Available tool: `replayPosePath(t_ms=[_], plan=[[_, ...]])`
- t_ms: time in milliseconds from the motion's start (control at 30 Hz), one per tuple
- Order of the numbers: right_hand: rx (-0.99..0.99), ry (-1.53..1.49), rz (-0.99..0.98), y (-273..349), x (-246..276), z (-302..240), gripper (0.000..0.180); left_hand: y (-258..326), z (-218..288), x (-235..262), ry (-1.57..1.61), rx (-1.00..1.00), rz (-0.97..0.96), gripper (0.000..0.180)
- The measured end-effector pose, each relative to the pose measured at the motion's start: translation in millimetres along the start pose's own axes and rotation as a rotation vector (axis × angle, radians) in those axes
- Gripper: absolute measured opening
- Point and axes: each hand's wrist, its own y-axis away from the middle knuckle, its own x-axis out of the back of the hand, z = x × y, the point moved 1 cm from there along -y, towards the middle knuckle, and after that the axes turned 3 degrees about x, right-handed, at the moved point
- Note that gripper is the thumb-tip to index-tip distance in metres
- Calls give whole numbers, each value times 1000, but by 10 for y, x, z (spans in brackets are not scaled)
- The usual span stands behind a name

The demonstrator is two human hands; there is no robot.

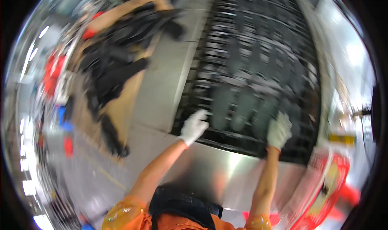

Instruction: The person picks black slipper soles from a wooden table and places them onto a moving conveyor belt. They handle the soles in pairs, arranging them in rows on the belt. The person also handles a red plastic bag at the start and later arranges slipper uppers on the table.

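1. A shiny steel sheet (202, 161) fronts your spot, and a smooth grey ledge (161, 88) runs along the left side of a dark, slatted bed (250, 145).
2. Off to your left, soft black pieces (115, 64) heap on a tan board (123, 113); a red basket (343, 169) stands at your right in a bright, blurred room.
3. Flat, long dark grey-green pieces (245, 107) with rounded ends lie in rows on the bed, matte against its glossy bars.
4. Your left hand (195, 126), in a white glove, hovers at the bed's near left corner, fingers loose, grip released.
5. Your right hand (279, 131), gloved alike, reaches over the nearest row's right side; whether it grasps a piece, one cannot tell.
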Motion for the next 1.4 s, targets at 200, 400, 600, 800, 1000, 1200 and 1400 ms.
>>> replayPosePath(t_ms=[200, 400, 600, 800, 1000, 1200, 1400], plan=[[-205, -194, -319, 118, -206, -71, 56, 767, -200, 438, 268, 224, 87, 47], [-30, -346, -138, 537, 20, -610, 46, 1534, -635, 1289, 140, 186, 517, 35], [216, -648, -91, 949, 586, -1949, 38, 1979, -1272, 2416, -55, 154, 1077, 35], [778, -941, -249, 1783, 876, -3777, 47, 2392, -1910, 3243, -340, 621, 1207, 72], [757, -819, -872, 2374, 1432, -5486, 64, 2546, -2220, 3505, -73, 749, 1009, 100], [568, -1037, -1078, 2581, 1578, -6053, 57, 2536, -2207, 3623, 55, 701, 905, 105], [615, -1027, -626, 2358, 1475, -5906, 47, 2492, -2416, 3701, 112, 620, 888, 102]])
